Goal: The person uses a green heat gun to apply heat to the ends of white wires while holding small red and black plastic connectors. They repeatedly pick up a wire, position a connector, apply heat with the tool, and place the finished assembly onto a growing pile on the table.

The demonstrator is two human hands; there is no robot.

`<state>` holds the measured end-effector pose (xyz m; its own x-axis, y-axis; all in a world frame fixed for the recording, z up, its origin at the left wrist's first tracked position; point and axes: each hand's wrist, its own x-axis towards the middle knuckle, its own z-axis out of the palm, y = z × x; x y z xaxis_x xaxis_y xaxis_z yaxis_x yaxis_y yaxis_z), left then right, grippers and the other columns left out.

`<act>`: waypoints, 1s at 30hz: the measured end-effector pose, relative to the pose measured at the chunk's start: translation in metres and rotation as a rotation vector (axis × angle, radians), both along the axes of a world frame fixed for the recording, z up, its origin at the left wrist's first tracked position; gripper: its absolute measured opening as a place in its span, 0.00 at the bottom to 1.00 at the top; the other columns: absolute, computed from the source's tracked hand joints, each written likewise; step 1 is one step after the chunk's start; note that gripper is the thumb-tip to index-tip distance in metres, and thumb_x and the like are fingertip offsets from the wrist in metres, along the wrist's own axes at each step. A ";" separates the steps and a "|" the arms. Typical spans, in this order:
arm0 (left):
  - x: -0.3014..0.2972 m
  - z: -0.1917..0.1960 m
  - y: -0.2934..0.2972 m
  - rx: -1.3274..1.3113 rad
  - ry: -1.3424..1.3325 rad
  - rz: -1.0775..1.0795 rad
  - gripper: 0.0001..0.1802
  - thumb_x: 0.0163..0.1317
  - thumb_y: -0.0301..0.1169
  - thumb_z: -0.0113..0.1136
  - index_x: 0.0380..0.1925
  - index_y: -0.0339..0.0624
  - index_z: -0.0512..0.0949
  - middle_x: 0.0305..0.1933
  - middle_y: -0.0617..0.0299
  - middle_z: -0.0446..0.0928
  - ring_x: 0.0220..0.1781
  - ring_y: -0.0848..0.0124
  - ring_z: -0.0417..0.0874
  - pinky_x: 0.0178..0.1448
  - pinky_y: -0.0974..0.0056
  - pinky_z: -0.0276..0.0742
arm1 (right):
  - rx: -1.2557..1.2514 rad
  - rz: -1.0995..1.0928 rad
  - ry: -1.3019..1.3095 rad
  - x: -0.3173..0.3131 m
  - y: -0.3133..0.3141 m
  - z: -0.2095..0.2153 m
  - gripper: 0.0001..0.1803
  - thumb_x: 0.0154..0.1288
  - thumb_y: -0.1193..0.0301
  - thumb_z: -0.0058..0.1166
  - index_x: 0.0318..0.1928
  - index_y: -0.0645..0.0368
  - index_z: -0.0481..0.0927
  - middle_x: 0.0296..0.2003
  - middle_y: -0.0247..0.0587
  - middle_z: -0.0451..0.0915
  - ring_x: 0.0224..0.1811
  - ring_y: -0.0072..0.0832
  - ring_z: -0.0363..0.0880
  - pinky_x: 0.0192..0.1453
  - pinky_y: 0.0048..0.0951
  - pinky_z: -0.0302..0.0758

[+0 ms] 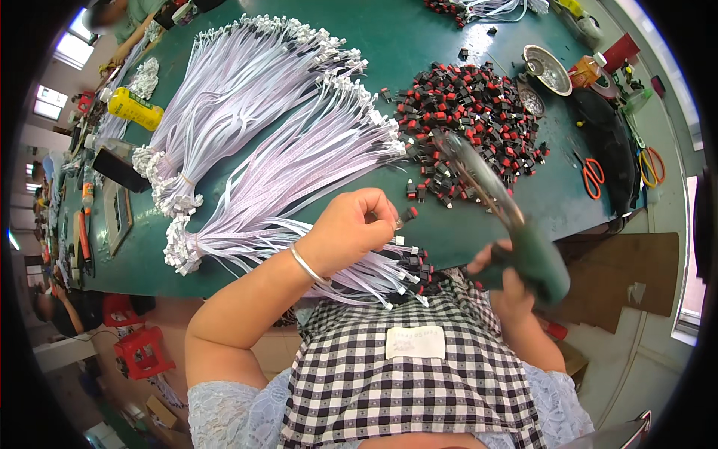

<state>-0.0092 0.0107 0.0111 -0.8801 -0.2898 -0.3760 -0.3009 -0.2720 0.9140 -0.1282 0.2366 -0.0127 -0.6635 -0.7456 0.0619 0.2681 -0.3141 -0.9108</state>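
My left hand is closed in a pinch above the near table edge. A small red-and-black rocker switch shows at its fingertips. My right hand is wrapped round a dark green-handled tool with a long metal front; motion blur hides its exact kind. That metal front points up and left, over a large heap of red-and-black switches. Beneath my left hand, several white ribbon cables end in switches at the table edge. A tied bundle of pale ribbon cables fans out beyond it.
Another cable bundle lies farther left, beside a yellow bottle. Orange-handled scissors, a metal bowl and an orange bottle are at the right. Red stools stand at the lower left. Another person's arm is at the far left.
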 end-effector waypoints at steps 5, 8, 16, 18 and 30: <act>0.008 0.005 0.000 0.031 0.042 -0.053 0.01 0.46 0.19 0.50 0.20 0.35 0.70 0.32 0.60 0.70 0.26 0.80 0.69 0.28 0.74 0.68 | 0.406 0.195 0.212 -0.007 -0.060 0.019 0.26 0.52 0.80 0.55 0.53 0.60 0.64 0.40 0.37 0.76 0.41 0.20 0.74 0.45 0.22 0.72; 0.010 0.005 0.000 0.038 0.074 -0.082 0.03 0.46 0.20 0.51 0.23 0.35 0.70 0.32 0.61 0.70 0.26 0.79 0.69 0.29 0.74 0.68 | 0.207 0.188 0.126 0.005 -0.076 0.009 0.23 0.50 0.80 0.58 0.48 0.60 0.68 0.39 0.34 0.76 0.39 0.17 0.74 0.42 0.20 0.72; 0.014 0.022 0.012 -0.704 0.033 -0.160 0.16 0.47 0.26 0.54 0.39 0.39 0.69 0.27 0.57 0.73 0.31 0.66 0.77 0.35 0.66 0.71 | 0.354 0.085 -0.017 0.010 -0.082 0.023 0.09 0.52 0.78 0.57 0.35 0.60 0.75 0.29 0.28 0.76 0.25 0.12 0.72 0.26 0.14 0.67; 0.014 0.012 0.012 -0.848 0.013 -0.125 0.16 0.47 0.26 0.54 0.39 0.39 0.68 0.27 0.56 0.74 0.31 0.63 0.78 0.35 0.65 0.72 | 0.361 0.089 -0.037 0.014 -0.081 0.024 0.08 0.52 0.78 0.57 0.34 0.60 0.75 0.27 0.28 0.75 0.24 0.11 0.71 0.25 0.14 0.67; 0.021 0.007 0.014 -0.809 0.190 0.039 0.10 0.42 0.20 0.56 0.29 0.37 0.73 0.22 0.61 0.71 0.20 0.76 0.70 0.25 0.71 0.67 | 0.363 0.093 0.058 0.021 -0.077 0.025 0.10 0.49 0.79 0.57 0.34 0.59 0.74 0.28 0.29 0.75 0.28 0.14 0.72 0.35 0.19 0.69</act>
